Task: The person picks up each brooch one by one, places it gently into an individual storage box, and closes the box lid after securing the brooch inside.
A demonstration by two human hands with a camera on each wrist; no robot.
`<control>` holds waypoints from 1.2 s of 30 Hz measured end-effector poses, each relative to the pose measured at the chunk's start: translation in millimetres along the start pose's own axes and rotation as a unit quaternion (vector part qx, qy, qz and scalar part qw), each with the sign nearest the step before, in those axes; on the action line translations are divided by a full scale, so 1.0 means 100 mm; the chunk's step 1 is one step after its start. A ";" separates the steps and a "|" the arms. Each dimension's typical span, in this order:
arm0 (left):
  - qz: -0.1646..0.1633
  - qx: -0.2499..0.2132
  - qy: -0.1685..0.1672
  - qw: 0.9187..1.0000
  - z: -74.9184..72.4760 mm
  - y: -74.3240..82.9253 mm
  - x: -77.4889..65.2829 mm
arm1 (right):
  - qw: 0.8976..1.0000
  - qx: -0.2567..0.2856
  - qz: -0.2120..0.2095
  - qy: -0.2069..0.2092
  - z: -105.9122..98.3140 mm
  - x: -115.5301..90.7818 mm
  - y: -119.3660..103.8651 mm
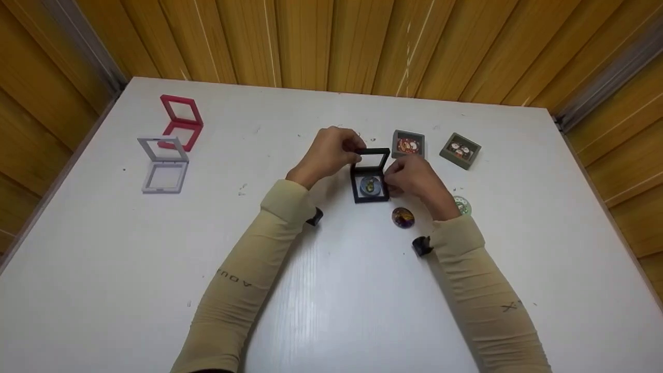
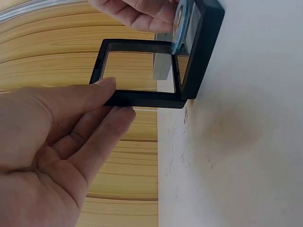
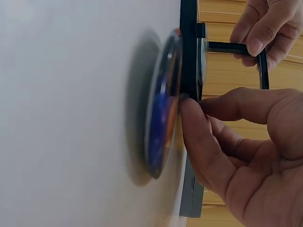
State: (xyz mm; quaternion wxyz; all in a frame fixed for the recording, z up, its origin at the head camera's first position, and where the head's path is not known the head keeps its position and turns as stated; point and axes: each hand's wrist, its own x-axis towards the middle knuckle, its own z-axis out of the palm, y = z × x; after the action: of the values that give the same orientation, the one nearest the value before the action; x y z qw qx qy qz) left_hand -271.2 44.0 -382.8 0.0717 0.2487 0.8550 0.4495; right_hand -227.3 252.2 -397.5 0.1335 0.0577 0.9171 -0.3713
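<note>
A small black hinged display frame [image 1: 372,200] stands open on the white table, its lid [image 2: 142,100] raised. Inside the base lies a round blue badge [image 1: 370,186] with a green and yellow picture. My left hand [image 1: 329,153] pinches the lid's upper left corner between thumb and fingers. At the right side of the base, my right hand [image 1: 414,178] grips the edge with thumb and forefinger, as the right wrist view shows. A dark round badge [image 1: 403,217] with purple and orange colours lies just in front of the right hand.
Two grey-green frames, one [image 1: 409,146] behind the right hand and another [image 1: 460,151] farther right, hold pictured badges. A green round badge [image 1: 462,205] is partly covered by the right wrist. Open red [image 1: 196,135] and white [image 1: 184,178] frames stand at left.
</note>
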 end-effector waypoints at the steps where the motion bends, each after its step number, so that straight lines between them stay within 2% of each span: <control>1: 0.000 0.002 0.000 1.000 0.00 0.00 0.00 | 1.000 0.005 0.007 -0.003 0.00 0.00 0.00; 10: -0.005 -0.002 -0.004 1.000 -0.02 0.02 0.00 | 0.996 0.080 0.033 -0.027 -0.03 0.04 0.04; 19: 0.005 0.006 -0.006 1.000 -0.02 0.03 0.00 | 0.995 0.093 0.032 -0.030 -0.05 0.03 0.06; 36: 0.037 0.014 -0.035 0.999 -0.01 0.07 -0.07 | 0.992 0.106 0.048 -0.047 -0.05 0.04 0.08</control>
State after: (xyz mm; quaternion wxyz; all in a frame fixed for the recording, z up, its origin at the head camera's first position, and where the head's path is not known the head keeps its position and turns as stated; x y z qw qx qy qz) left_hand -263.2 43.7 -377.6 0.0812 0.2969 0.8483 0.4310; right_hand -230.2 261.2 -400.4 0.1867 0.0977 0.8615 -0.4620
